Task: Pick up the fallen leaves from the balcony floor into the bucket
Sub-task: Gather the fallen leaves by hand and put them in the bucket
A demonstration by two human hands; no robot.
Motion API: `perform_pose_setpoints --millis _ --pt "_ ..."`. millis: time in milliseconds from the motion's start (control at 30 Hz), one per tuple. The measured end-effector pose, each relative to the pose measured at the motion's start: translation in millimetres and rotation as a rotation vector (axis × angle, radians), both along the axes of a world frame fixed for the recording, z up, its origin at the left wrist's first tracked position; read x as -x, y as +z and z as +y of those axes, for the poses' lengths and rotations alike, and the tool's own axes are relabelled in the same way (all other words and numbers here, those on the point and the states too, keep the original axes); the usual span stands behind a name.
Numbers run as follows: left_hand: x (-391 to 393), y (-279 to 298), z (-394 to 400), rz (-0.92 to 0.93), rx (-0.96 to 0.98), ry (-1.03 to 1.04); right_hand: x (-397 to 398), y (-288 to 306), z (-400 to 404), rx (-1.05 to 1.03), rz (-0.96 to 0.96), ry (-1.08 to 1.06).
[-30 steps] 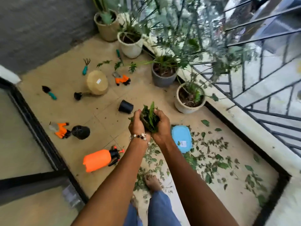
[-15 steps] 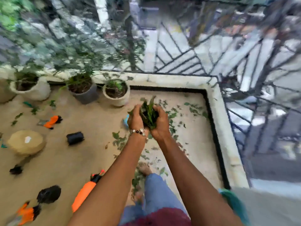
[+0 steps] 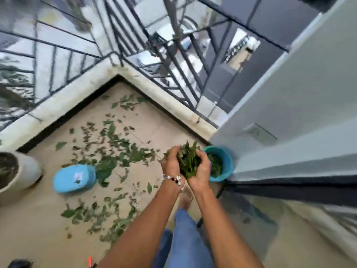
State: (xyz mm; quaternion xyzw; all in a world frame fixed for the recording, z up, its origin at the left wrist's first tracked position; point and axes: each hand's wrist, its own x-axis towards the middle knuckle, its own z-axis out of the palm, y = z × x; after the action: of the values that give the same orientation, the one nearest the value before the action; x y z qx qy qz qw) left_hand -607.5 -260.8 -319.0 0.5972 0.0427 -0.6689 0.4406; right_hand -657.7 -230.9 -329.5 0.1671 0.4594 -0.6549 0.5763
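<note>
Leaves (image 3: 188,161) cupped between left hand (image 3: 171,164) and right hand (image 3: 201,167), beside teal bucket (image 3: 225,163), no legible writing.

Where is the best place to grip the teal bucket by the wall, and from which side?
Grip the bucket by its open rim, probably from above on the floor-facing side: the wall blocks its far side, no handle is visible, and leaves sit inside.

I see a beige tiled floor (image 3: 154,122) strewn with green leaves (image 3: 116,144); a blue lid (image 3: 74,178) lies left, a teal bucket (image 3: 227,161) stands right, a pale pot (image 3: 27,171) far left.
</note>
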Motion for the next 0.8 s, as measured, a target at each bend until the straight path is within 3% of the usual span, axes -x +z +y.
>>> perform_pose_setpoints --millis 367,533,700,800 --pt "174 -136 12 -0.013 -0.21 -0.395 157 -147 28 -0.209 -0.165 -0.437" --pt "227 -246 -3 -0.06 -0.242 -0.507 207 -259 20 -0.331 -0.136 -0.46" --pt "247 -359 -15 -0.046 -0.284 -0.848 238 -355 14 -0.496 -0.05 -0.389" --pt "244 -373 -27 0.076 -0.342 -0.926 251 -375 15 -0.59 -0.043 -0.362"
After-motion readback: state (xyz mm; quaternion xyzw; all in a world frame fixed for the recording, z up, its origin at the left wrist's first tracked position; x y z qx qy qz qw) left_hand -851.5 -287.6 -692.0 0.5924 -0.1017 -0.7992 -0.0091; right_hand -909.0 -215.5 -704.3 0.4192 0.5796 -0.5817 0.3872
